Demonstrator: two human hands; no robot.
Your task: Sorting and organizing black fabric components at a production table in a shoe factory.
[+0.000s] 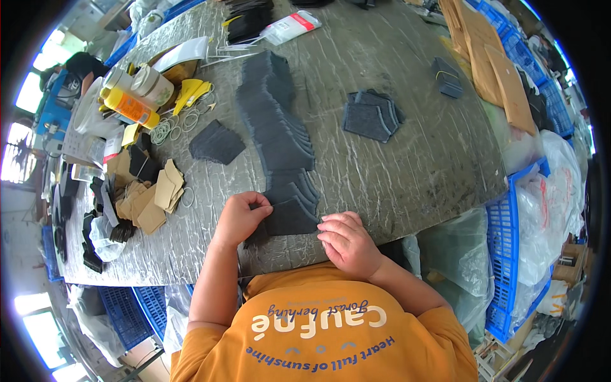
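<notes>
A long row of dark blue-grey, pocket-shaped fabric pieces (270, 114) lies overlapped down the middle of the table, its layered edges fanned out on the right. At the near end is the front fabric piece (293, 218), lying flat close to my body. My left hand (238, 218) pinches its left edge between thumb and forefinger. On the opposite side, the curled fingers of my right hand (347, 240) close on its right edge. A small fabric stack (216, 141) sits left of the row, and a fanned stack (371, 116) sits to the right.
A tied fabric bundle (447, 77) lies at the far right, near brown cardboard sheets (468, 51). On the left are an orange bottle (130, 107), rubber bands (167, 130) and cardboard pieces (151, 207). A blue crate (503, 261) stands beyond the table's right edge.
</notes>
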